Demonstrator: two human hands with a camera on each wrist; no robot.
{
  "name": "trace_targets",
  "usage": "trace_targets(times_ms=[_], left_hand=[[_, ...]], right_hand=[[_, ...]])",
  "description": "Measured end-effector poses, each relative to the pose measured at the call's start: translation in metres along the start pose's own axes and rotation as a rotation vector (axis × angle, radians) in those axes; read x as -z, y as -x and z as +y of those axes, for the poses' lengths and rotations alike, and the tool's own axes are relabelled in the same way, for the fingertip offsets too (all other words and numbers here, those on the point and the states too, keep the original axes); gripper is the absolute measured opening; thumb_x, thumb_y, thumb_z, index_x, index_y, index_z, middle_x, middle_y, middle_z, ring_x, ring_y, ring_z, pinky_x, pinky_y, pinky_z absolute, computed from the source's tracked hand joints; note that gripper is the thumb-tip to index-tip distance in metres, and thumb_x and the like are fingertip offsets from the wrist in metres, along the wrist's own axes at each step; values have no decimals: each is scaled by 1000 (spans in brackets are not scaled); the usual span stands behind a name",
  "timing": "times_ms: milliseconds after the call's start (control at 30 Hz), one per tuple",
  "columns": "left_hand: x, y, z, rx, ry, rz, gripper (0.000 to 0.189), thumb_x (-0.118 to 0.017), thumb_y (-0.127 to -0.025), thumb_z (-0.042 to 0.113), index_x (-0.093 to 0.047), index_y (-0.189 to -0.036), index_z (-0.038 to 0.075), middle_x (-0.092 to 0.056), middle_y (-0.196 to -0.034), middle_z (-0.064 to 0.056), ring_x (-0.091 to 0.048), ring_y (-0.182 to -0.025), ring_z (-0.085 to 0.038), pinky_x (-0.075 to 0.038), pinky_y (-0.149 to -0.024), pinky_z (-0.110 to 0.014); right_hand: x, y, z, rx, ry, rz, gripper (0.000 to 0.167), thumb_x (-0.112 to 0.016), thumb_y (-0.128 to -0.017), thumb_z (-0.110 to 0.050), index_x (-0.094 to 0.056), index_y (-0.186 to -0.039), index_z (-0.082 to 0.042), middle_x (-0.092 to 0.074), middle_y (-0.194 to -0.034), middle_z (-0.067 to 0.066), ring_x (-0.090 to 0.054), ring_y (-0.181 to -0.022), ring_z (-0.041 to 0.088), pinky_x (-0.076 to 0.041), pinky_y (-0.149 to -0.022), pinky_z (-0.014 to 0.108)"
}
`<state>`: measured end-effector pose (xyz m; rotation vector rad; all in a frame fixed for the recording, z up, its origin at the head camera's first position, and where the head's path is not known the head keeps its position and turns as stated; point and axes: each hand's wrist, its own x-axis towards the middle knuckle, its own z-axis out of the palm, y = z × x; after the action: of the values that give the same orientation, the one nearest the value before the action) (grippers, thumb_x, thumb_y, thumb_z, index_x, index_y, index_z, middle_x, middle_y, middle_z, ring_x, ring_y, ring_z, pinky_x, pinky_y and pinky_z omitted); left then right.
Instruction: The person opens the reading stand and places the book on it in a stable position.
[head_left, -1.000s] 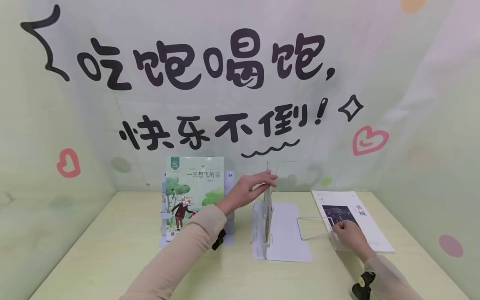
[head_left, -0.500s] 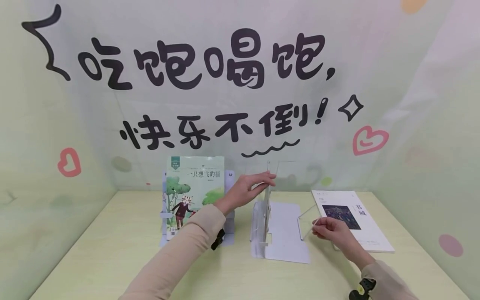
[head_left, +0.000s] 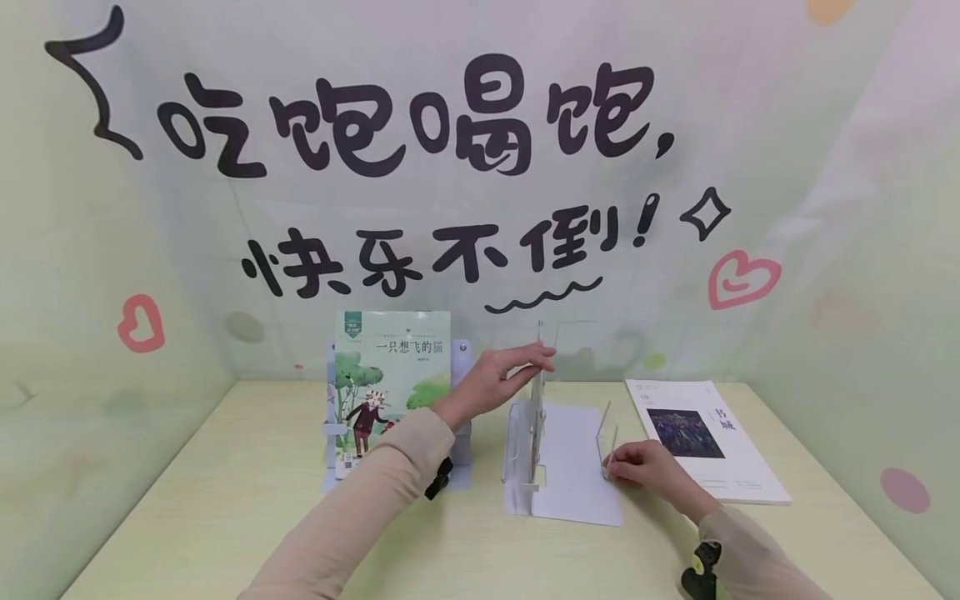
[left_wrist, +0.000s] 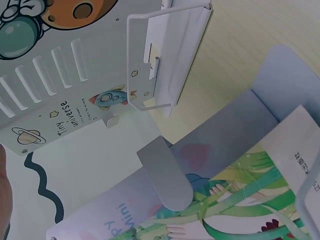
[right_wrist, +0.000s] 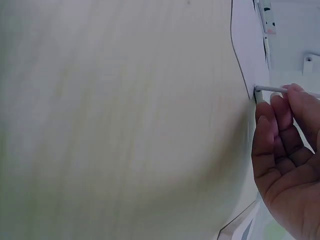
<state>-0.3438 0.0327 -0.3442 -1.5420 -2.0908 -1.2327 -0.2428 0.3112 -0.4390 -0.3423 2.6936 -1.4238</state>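
A white metal book stand point(head_left: 573, 467) faces away edge-on mid-table, its panel upright and its base plate flat. My left hand point(head_left: 498, 375) holds the panel near its top, fingers over the edge; in the left wrist view only a sliver of that hand point(left_wrist: 4, 192) shows. That view has the panel's front point(left_wrist: 100, 95), with cartoon planets, a slotted row and a wire page holder point(left_wrist: 131, 60). At the base's right end my right hand point(head_left: 652, 471) pinches the wire support point(right_wrist: 270, 89) between thumb and fingers. The wire stands up steeply from the base.
Left of my arm, a green picture book point(head_left: 393, 354) leans on a second book stand point(head_left: 461, 375), partly covered by my sleeve. A white magazine point(head_left: 750, 467) lies flat at the right. Behind the table hangs a printed cloth point(head_left: 390, 208).
My right hand has moved left and slightly down, swinging the wire support from slanting out over the magazine to steeply upright at the base's end. My left hand keeps its place on the panel.
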Motion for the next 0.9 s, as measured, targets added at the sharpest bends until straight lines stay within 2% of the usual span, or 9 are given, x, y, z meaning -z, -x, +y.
trace_targets(times_ms=[133, 333, 600, 767, 900], left_hand=[[-2, -2, 1, -6, -2, 1, 16, -56, -93, 4, -68, -102, 6, -63, -123, -10, -50, -126, -21, -38, -105, -26], [-5, -3, 3, 18, 2, -12, 16, -55, -94, 5, -68, -102, 7, -63, -124, -8, -48, -128, -19, -37, -106, -26], [-10, -7, 4, 44, 2, -26, 16, -54, -94, 5, -68, -103, 8, -62, -126, -6, -47, -129, -18, -36, -106, -24], [-14, -8, 5, 60, 3, -40, 17, -53, -95, 6, -68, -103, 9, -61, -127, -6, -46, -130, -18, -34, -107, -24], [-16, -10, 7, 46, -5, -30, 17, -53, -95, 6, -68, -103, 9, -61, -127, -6, -47, -129, -19, -35, -107, -25]], right_hand=[[-5, -6, -3, 7, 97, -2, 12, -68, -85, -11, -68, -85, 1, -61, -71, 2, -46, -57, 3, -40, -51, 18], [-11, -7, -4, 11, 220, 13, 9, -69, -83, -11, -66, -78, -5, -57, -67, -4, -44, -57, 2, -38, -52, 17], [-15, -7, -3, 46, 285, 39, 10, -71, -82, -12, -66, -75, -7, -61, -68, -5, -45, -59, 0, -40, -55, 17], [-16, -7, -2, 41, 277, 23, 8, -70, -83, -11, -67, -77, -7, -62, -70, -5, -46, -60, 0, -42, -56, 18], [-14, -5, -1, 55, 276, 14, 6, -69, -83, -9, -66, -78, -6, -62, -71, -4, -46, -62, 0, -42, -58, 18]])
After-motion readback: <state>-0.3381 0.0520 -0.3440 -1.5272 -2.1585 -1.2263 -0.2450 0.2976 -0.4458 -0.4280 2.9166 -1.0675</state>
